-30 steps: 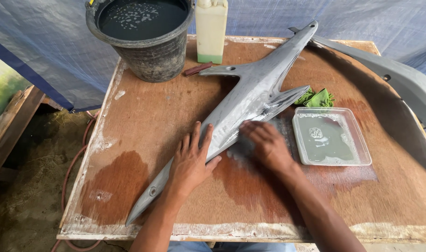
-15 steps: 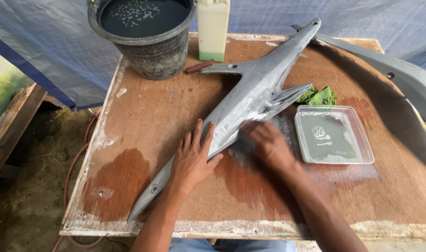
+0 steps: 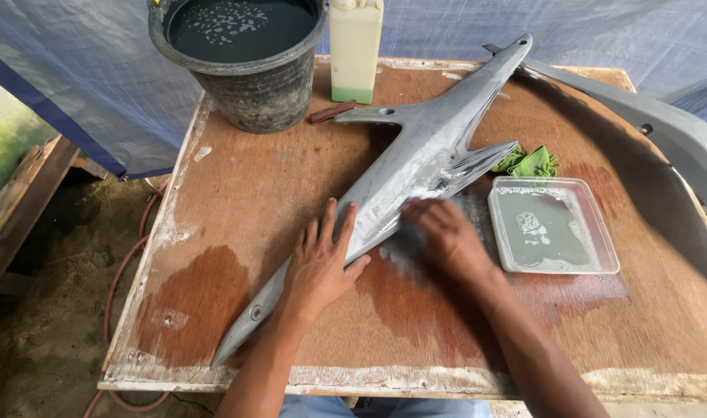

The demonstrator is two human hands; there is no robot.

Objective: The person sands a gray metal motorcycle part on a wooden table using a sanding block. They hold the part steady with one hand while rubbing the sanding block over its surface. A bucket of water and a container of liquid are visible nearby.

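Note:
A long grey plastic body panel (image 3: 423, 155), wet and streaked, lies diagonally across a wet wooden table (image 3: 237, 193). My left hand (image 3: 318, 259) presses flat on the panel's lower part, fingers spread. Just to the right, my right hand (image 3: 442, 232) lies on the panel's edge with its fingers curled down; it is blurred, and whatever is under the fingers is hidden.
A clear tray of grey soapy water (image 3: 551, 224) sits right of my right hand, a green cloth (image 3: 533, 162) behind it. At the back stand a black bucket of water (image 3: 241, 54) and a pale plastic jug (image 3: 356, 46). Another grey panel (image 3: 663, 131) lies at the far right.
My right hand has slid a little up and right along the panel's edge. The left hand stays pressed in the same place.

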